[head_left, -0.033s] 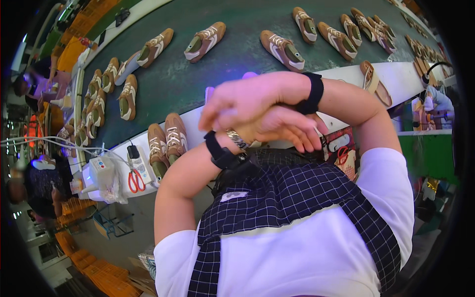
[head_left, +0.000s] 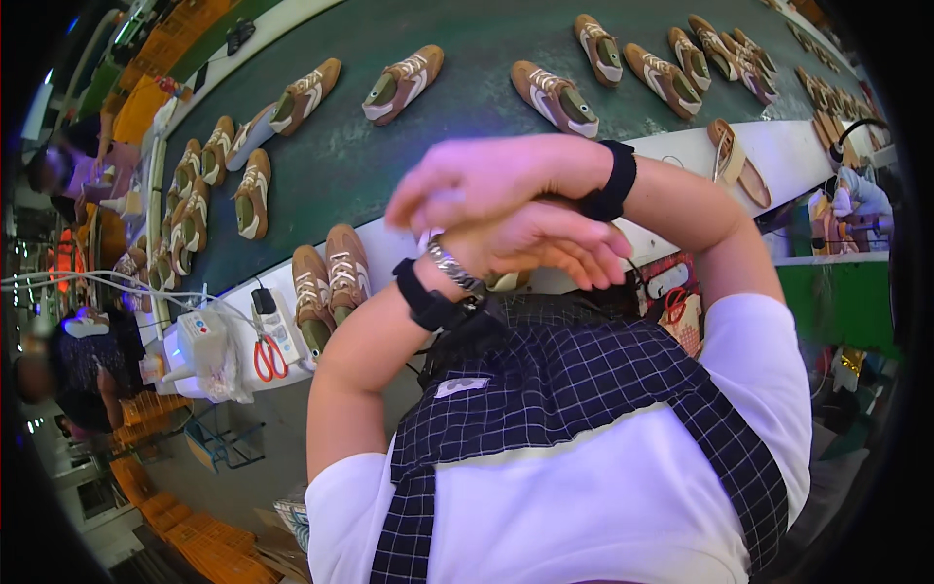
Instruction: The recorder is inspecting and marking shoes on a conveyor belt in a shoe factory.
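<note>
Fingers (head_left: pixel 592 257) of the left hand (head_left: pixel 540 241) are loosely spread, while those of the right hand (head_left: pixel 477 180), crossed above it, are pressed together; nothing is held. The pair of tan suede lace-up shoes (head_left: pixel 331 280) is seen at nine o'clock and could be knocked off the white bench edge (head_left: pixel 778 146) by an elbow.

Red-handled scissors (head_left: pixel 269 357) on white ledge (head_left: pixel 778 156)

Matt suede shoes (head_left: pixel 331 282), scuffed green belt (head_left: pixel 389 165), shiny metal watch bracelet (head_left: pixel 453 266)

Bright even overhead light, violet cast on the raised hands, strong fisheye bending, black vignette at rim, blurred edges
</note>
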`<state>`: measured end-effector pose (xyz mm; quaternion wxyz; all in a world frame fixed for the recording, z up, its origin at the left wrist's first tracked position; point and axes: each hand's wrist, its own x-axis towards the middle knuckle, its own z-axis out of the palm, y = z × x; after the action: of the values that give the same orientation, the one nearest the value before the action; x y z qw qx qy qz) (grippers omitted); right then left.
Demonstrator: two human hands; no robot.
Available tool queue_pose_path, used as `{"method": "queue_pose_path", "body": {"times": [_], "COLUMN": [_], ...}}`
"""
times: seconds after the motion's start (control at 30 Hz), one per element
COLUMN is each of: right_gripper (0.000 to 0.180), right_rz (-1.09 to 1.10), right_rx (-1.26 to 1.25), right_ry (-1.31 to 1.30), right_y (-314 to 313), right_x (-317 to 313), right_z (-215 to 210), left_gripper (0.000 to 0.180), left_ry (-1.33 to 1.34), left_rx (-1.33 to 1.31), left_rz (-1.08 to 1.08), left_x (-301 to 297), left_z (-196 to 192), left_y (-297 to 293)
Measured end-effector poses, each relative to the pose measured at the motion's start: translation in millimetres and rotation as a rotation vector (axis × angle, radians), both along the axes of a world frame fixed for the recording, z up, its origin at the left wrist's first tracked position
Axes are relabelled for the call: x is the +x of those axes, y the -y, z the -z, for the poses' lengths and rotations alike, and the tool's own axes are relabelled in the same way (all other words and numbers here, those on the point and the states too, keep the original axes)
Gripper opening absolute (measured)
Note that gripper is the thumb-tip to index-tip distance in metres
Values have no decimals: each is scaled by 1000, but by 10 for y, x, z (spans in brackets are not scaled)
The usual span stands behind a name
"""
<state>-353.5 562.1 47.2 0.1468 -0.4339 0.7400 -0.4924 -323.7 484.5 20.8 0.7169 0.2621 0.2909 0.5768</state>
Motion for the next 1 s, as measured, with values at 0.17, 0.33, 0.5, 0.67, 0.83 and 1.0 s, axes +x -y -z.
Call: {"method": "queue_pose_path", "body": {"times": [0.17, 0.33, 0.5, 0.67, 0.83, 1.0], "right_gripper": [25, 24, 44, 39, 39, 39], "right_rz": [650, 639, 563, 665, 669, 662], "right_rx": [-394, -440, -546, -739, -692, -716], "right_ry": [529, 703, 791, 967, 1108, 1149], "right_y": [-562, 11, 959, 1217, 1091, 1186], "right_x": [-64, 533, 783, 731, 790, 844], "right_z": [3, 564, 775, 637, 443, 472], "left_gripper": [41, 25, 19, 17, 10, 10], "left_ry": [302, 443, 394, 285, -580, -1840], "left_rx": [162, 203, 120, -56, -237, -143], "left_rz": [-537, -1163, -1424, -1492, -1562, -1269], "left_x": [-533, -1282, -1789, -1767, -1583, -1394], "left_z": [24, 7, 58, 91, 212, 157], "left_y": [599, 1090, 1122, 961, 847, 880]}}
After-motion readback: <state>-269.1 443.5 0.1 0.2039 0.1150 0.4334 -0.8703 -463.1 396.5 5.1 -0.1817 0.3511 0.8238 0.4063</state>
